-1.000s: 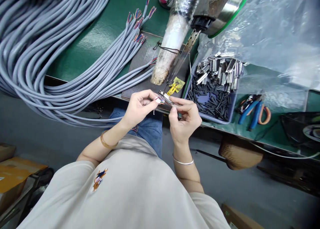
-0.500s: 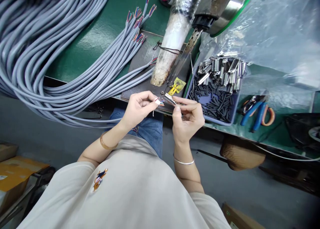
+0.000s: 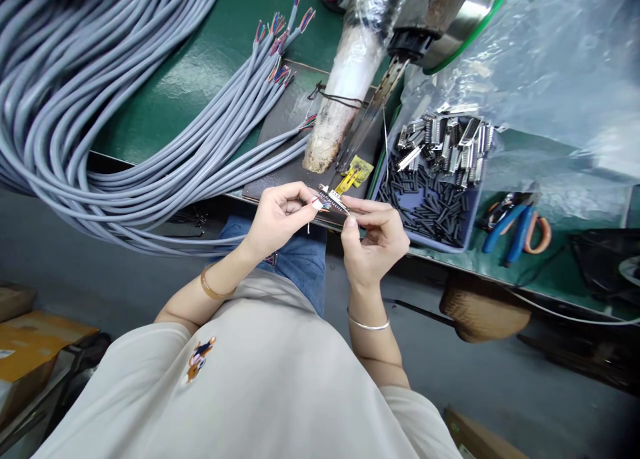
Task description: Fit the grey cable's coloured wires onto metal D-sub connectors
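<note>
My left hand [image 3: 283,217] is closed, thumb and forefinger pinching the end of a grey cable whose thin coloured wires [image 3: 325,206] fan out to the right. My right hand [image 3: 376,237] is closed on the near end of a metal multi-pin connector [image 3: 334,197]. The connector lies slantwise between both hands, with its row of pins towards the wires. It is very close to the wires; whether they touch, I cannot tell. Just beyond the connector is a yellow piece [image 3: 354,175], below the slanting metal shaft [image 3: 370,112] of what looks like a soldering iron.
A large bundle of grey cables [image 3: 200,172] with stripped ends covers the left side. A blue tray [image 3: 467,235] holds metal connectors and short black tubes. Blue-handled pliers [image 3: 517,235] lie to its right. A plastic-wrapped tube [image 3: 345,79] slants over the dark board [image 3: 280,122].
The connector has moved left and turned slightly in my right hand, so its far end now sits close above the wires. My left hand has barely moved.
</note>
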Tool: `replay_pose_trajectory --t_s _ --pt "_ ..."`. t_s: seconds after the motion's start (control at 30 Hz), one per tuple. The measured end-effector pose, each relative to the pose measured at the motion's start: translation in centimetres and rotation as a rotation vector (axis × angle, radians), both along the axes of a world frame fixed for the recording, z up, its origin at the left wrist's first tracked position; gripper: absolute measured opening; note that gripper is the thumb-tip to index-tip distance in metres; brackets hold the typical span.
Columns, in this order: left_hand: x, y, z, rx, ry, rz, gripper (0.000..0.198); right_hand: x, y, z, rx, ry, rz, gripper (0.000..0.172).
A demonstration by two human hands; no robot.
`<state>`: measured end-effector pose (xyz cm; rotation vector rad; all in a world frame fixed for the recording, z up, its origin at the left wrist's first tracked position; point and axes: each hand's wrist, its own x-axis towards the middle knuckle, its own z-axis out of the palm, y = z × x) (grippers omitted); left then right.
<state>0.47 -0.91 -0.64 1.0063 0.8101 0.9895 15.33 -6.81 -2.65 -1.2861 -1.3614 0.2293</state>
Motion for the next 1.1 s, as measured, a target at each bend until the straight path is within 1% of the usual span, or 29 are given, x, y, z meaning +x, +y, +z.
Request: replay_pose_trajectory --t_s 0.17,0.4,0.63,0.77,0.93,1.03,1.1 --pt "0.01 0.05 -0.23 0.012 -0.001 -0.002 0.024 0.21 0.1 -0.13 0.014 -0.014 0.009 0.012" --pt "0.06 0.17 -0.45 0.052 0.033 0.03 0.02 0.42 0.14 -0.24 0.002 -0.065 0.004 0.012" --pt "0.18 0.32 0.05 0.091 0.035 0.051 0.014 0.16 0.6 0.41 0.065 -0.11 -0.015 0.012" --pt "0.16 0.44 0.11 0.068 0.039 0.046 0.014 0.13 0.71 0.58 0.099 -0.159 -0.03 0.013" --pt "-0.01 0.41 -0.31 0.017 0.055 0.016 0.016 0.2 0.31 0.15 0.095 -0.21 -0.02 0.014" --pt "-0.14 0.3 -0.36 0.007 0.034 0.008 0.016 0.16 0.07 0.03 0.084 -0.177 -0.015 0.014" --pt "-0.24 0.24 -0.28 0.006 0.025 0.001 0.016 0.04 0.0 0.13 0.044 -0.085 -0.007 0.013"
